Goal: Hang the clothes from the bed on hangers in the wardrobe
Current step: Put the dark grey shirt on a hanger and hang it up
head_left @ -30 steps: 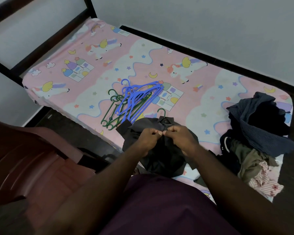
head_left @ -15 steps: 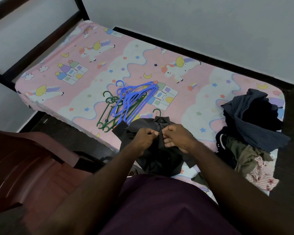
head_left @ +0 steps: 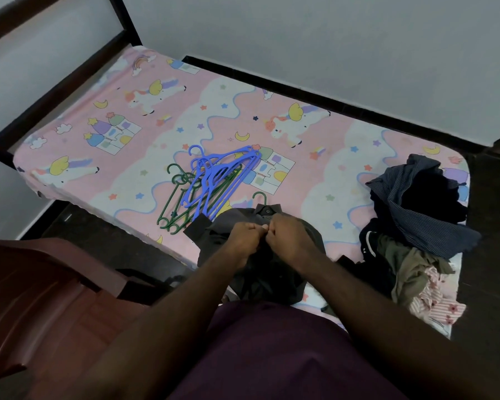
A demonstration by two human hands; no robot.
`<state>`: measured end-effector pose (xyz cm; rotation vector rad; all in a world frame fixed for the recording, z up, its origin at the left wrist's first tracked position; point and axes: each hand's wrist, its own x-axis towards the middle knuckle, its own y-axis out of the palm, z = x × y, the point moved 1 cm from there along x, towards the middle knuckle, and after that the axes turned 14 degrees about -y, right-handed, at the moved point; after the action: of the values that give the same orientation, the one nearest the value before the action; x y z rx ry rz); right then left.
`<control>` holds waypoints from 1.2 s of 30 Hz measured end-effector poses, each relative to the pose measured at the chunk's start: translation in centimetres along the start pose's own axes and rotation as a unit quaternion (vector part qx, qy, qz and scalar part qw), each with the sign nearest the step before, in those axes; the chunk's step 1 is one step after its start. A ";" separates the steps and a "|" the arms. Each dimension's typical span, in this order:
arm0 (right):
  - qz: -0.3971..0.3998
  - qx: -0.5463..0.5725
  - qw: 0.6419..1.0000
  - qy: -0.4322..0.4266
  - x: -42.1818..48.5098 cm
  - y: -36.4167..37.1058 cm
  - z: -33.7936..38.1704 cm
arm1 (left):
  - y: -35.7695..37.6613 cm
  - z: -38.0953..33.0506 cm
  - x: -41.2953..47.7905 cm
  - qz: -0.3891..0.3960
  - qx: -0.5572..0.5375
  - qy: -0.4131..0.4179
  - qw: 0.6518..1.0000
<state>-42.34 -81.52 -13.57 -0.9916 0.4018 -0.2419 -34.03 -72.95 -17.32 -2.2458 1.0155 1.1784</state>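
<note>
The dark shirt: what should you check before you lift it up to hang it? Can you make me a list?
1. Hanger inside the dark shirt: the green hook pokes out above the collar. Ok.
2. Grip: the left hand and right hand both pinch the shirt front. Ok.
3. Button being fastened: the fingers hide it. Cannot tell.
4. Shirt fully on the bed: its lower part hangs over the near edge. Not ok.
5. Spare hangers for the clothes pile: lying right beside the shirt. Ok.
6. Way to the wardrobe: not in view. Cannot tell.
</note>
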 end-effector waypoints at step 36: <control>0.099 0.078 0.992 -0.008 0.4 -5.1 -6.1 | -6.1 -1.7 1.0 -0.082 0.151 0.171 0.970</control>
<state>-44.75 -89.03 -12.25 -0.7934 0.4556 -0.0841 -28.09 -70.43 -17.12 -2.2722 1.0265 0.5356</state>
